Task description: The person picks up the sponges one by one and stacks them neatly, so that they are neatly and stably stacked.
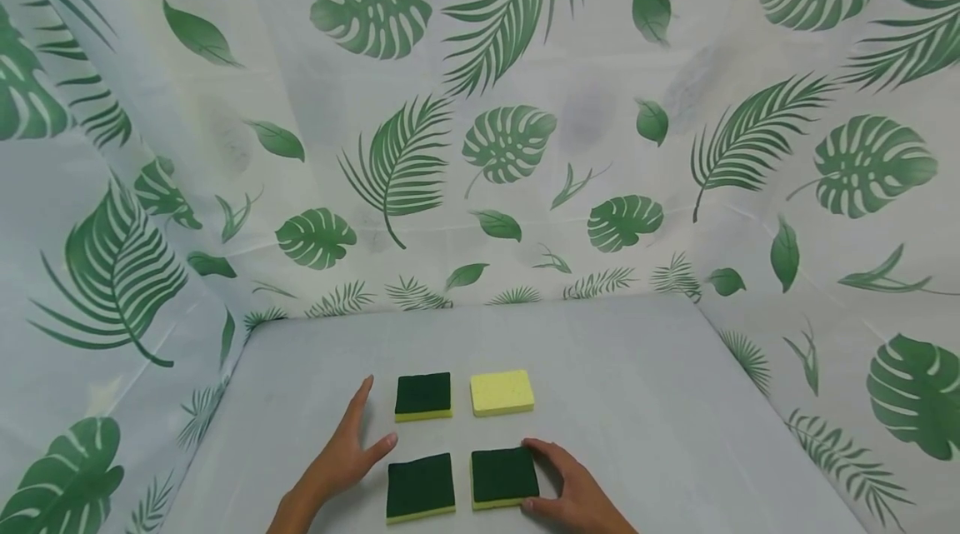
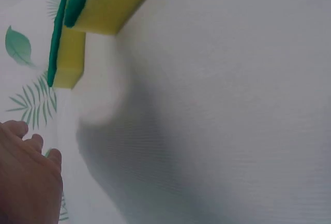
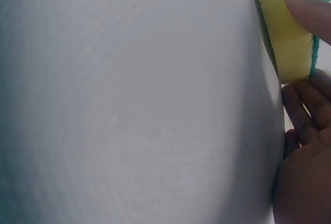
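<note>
Your right grip [image 1: 583,494] pinches the near-right sponge [image 1: 504,474] by its right side, thumb at the near corner and a finger at the far one. That sponge lies flat on the desk [image 1: 637,384], dark green face up and yellow beneath; its long axis seems to run left to right, tilted very slightly, and neither end reads as a front. With only its right edge held, it could swivel or buckle if you squeezed or pushed unevenly, since it looks soft. Your left grip [image 1: 345,452] is spread wide and holds nothing; its thumb is near the near-left sponge [image 1: 421,486], so a careless sweep inward might knock that one askew. Just left of your held sponge, that neighbour could also be bumped. Beyond sit the far-left sponge [image 1: 423,393], green up, and the yellow-topped far-right sponge [image 1: 502,391], before the leaf-patterned sheet [image 1: 501,142].
</note>
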Demonstrator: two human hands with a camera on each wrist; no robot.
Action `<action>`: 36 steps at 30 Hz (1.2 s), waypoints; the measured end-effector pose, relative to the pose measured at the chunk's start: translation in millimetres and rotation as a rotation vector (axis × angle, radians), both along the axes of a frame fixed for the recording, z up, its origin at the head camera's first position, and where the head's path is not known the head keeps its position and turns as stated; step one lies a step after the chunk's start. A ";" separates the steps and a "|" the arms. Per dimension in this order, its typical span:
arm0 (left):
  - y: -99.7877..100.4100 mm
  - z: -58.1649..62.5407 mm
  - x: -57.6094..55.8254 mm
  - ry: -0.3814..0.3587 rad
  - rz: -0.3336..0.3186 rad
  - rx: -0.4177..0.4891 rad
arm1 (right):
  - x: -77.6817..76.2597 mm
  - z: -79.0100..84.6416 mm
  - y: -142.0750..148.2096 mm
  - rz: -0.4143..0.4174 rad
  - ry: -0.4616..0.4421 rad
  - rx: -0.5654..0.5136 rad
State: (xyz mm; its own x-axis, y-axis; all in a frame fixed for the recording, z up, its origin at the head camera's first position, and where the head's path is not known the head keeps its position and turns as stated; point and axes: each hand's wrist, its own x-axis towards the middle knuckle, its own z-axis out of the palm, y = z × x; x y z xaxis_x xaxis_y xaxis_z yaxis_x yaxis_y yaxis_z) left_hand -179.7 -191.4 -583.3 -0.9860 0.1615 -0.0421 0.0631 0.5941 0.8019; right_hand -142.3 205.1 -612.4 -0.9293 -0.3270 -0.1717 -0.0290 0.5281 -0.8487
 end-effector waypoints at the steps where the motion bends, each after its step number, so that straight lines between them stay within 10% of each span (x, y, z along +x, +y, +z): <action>1: 0.0 -2.0 1.3 -0.012 0.000 0.002 | 0.2 -0.5 -0.2 -0.001 -0.002 -0.003; 28: 1.5 -34.9 36.8 -0.133 -0.089 0.050 | 1.6 -2.7 0.1 0.009 0.023 -0.006; 36: 9.7 -34.3 45.2 -0.166 -0.061 -0.057 | 0.8 -1.9 0.6 0.025 0.054 -0.004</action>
